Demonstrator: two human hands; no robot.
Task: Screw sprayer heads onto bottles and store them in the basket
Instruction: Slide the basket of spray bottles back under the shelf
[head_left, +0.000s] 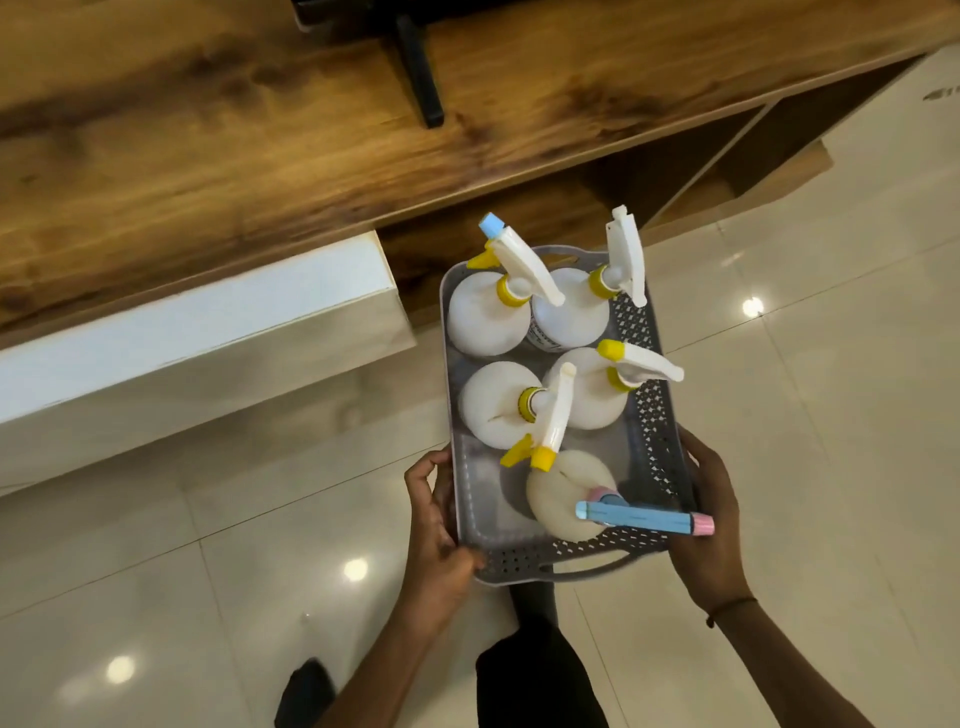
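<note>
A grey perforated basket (655, 436) is held in the air above the floor. My left hand (435, 525) grips its near left rim and my right hand (711, 525) grips its near right rim. Several white spray bottles stand upright inside, each with a sprayer head on. The far left bottle (483, 317) has a white head with a blue nozzle tip. The far right bottle (571, 317), the middle left bottle (493, 405) and the middle right bottle (597, 400) have white heads with yellow collars. The nearest bottle (561, 499) carries a blue and pink head.
A long wooden tabletop (260, 135) runs across the top, with a black stand leg (421, 73) on it. A white cabinet block (197, 332) sits under its left part. Glossy cream floor tiles (831, 415) lie below. My dark trouser leg (535, 675) and a shoe (306, 691) show at the bottom.
</note>
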